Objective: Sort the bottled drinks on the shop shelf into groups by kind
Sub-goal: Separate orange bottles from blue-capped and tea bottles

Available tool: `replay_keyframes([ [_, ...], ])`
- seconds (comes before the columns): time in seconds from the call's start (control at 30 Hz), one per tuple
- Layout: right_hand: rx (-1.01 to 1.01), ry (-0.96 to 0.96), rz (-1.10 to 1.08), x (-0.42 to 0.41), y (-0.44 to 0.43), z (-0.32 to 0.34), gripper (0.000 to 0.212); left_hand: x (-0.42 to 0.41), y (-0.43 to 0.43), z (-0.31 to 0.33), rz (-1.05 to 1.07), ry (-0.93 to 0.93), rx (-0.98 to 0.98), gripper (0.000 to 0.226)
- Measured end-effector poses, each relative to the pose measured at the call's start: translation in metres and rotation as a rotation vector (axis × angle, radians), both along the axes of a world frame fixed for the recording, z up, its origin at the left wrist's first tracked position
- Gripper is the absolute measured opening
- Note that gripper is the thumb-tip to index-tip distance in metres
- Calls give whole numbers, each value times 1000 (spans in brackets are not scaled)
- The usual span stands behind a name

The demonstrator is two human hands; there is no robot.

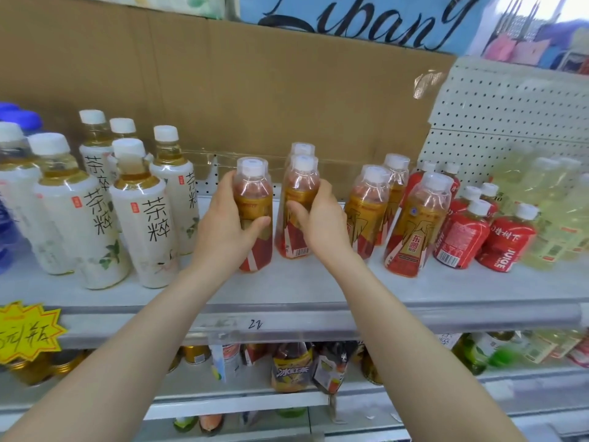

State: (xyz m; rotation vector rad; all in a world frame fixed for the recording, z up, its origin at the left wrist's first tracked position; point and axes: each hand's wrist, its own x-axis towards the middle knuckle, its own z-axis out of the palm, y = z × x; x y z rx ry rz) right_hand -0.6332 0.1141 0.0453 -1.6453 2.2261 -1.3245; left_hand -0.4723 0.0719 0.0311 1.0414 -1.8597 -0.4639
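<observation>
The shelf [287,288] spans mid-frame. At left stand six tall white tea bottles [143,224]. At centre stand six gold-and-red bottles [411,237], all upright. The left hand [226,228] curls round one, and the right hand [322,224] curls round its neighbour. At right are about six small red juice bottles [462,237].

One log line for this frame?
left hand: grips left gold-and-red bottle | right hand: grips neighbouring gold-and-red bottle | both standing on shelf
</observation>
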Motion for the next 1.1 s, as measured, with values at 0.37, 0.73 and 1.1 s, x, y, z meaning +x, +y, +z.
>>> replay_keyframes([
  [0.37, 147, 163, -49, 6, 9, 25, 70, 13, 3, 9, 0, -169, 7, 96],
  [0.73, -393, 558, 63, 87, 23, 74, 39, 113, 53, 34, 97, -169, -559, 37],
  [1.1, -643, 655, 385, 210, -34, 66, 28, 260, 26, 20, 479, -104, -431, 38],
])
